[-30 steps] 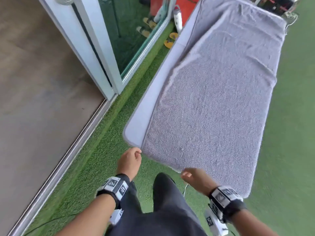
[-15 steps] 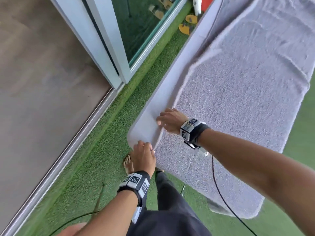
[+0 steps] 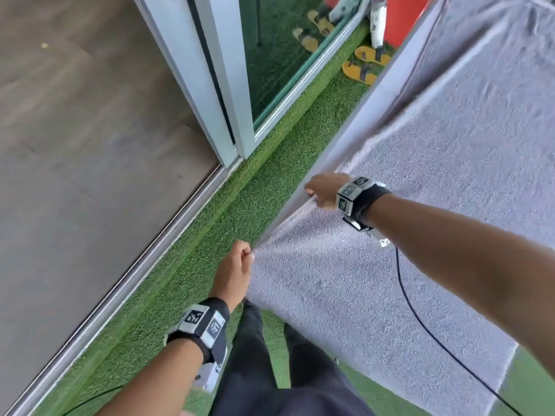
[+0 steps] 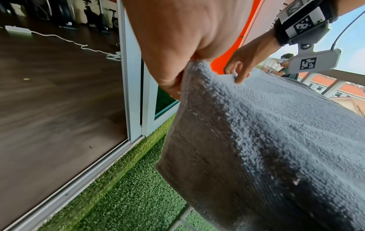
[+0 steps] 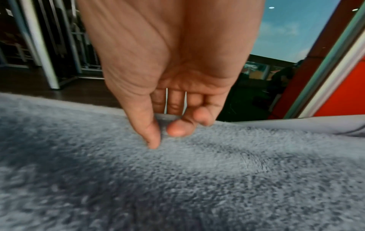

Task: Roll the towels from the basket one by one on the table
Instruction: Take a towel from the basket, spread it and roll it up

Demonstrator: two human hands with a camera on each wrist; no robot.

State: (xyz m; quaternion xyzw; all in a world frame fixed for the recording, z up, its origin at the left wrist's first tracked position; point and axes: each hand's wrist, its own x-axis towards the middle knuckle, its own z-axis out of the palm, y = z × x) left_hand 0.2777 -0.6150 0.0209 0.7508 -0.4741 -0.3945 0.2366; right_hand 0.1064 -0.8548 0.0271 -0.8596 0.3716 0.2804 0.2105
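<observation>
A large grey towel (image 3: 435,205) lies spread over the white table (image 3: 387,85), with its near end hanging off the front. My left hand (image 3: 250,256) pinches the towel's near left corner, held off the table over the grass; the left wrist view shows the corner (image 4: 189,81) caught under my thumb. My right hand (image 3: 310,193) reaches across to the towel's left edge, a little farther along. In the right wrist view its thumb and fingers (image 5: 177,129) pinch the hem of the towel (image 5: 177,179). No basket is in view.
Artificial grass (image 3: 210,265) runs between the table and a white-framed glass sliding door (image 3: 216,85), with wood flooring (image 3: 75,175) beyond. Yellow sandals (image 3: 360,72) lie by the table's far left. A black cable (image 3: 420,319) hangs from my right wrist. My legs (image 3: 270,370) stand at the table's near end.
My right hand crossed from the towel's near edge to its left edge and took hold. The towel's left side has been drawn over the bare table strip. My left hand kept the corner.
</observation>
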